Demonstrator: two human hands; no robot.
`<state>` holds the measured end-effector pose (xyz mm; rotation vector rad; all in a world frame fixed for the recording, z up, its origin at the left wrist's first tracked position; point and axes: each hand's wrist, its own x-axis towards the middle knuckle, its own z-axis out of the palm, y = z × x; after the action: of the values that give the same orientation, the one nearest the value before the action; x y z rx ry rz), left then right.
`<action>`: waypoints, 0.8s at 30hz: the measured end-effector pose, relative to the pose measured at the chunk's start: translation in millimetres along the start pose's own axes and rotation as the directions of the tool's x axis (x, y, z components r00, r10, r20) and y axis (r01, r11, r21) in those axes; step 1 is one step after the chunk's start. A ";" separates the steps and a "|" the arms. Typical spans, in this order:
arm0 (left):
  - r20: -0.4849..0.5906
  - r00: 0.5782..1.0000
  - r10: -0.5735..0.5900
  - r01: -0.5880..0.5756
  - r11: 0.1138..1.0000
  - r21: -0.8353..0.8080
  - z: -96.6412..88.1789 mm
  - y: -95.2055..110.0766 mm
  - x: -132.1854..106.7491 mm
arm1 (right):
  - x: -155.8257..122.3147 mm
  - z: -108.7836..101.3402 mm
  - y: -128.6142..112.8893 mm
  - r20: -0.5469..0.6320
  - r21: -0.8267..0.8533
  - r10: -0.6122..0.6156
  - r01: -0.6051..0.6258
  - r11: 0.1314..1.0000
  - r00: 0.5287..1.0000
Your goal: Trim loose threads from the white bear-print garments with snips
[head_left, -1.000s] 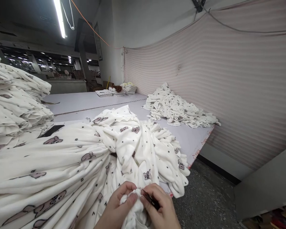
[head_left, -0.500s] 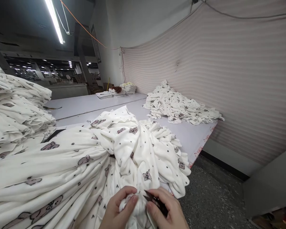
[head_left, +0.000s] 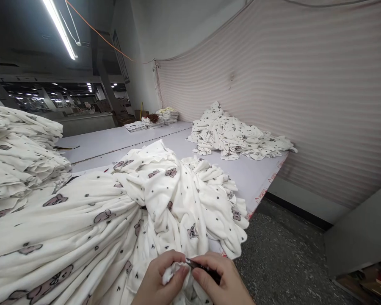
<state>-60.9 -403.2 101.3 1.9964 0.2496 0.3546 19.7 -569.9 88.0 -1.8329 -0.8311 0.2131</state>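
Observation:
White cloth (head_left: 165,182) printed with brown bears and small dark marks lies in folds over the table's near edge. My left hand (head_left: 163,277) pinches a bunched bit of this cloth between thumb and fingers, low in the middle of the view. Close beside it, my right hand (head_left: 220,277) is closed round dark thread snips (head_left: 206,270). Their tips point left and meet the edge of the pinched cloth at my left fingertips. The snips' blades look nearly together. Most of their handle is hidden inside my right hand.
A tall pile of the same cloth (head_left: 22,156) rises at the left. Another heap (head_left: 235,135) lies on the table (head_left: 257,173) by the striped curtain (head_left: 273,84). Folded stacks (head_left: 167,115) sit at the far end. Speckled floor (head_left: 279,241) shows to the right.
The snips' blades stood apart and now look nearly together, with their tips at the cloth by my left fingers. Both hands have come closer to each other. The view has shifted slightly.

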 end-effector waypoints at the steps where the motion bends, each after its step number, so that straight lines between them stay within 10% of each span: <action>1: -0.007 1.000 -0.002 0.002 1.000 0.005 1.3 1.5 0.5 | 0.4 -0.9 0.7 -0.001 0.009 0.001 -0.001 1.000 1.000; 17: 0.120 0.968 -0.218 0.207 0.973 0.097 18.2 31.2 17.5 | 2.2 -32.2 14.1 0.025 0.066 0.061 -0.062 0.996 0.998; 24: -0.295 0.956 0.013 0.008 0.998 0.069 3.4 27.7 29.6 | -19.2 -50.1 79.0 -0.195 -0.466 -0.018 -0.076 0.881 0.981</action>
<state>-31.5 -408.3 129.0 2.0074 0.4527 0.6553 65.6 -635.1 35.4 -2.2812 -0.7606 -0.1684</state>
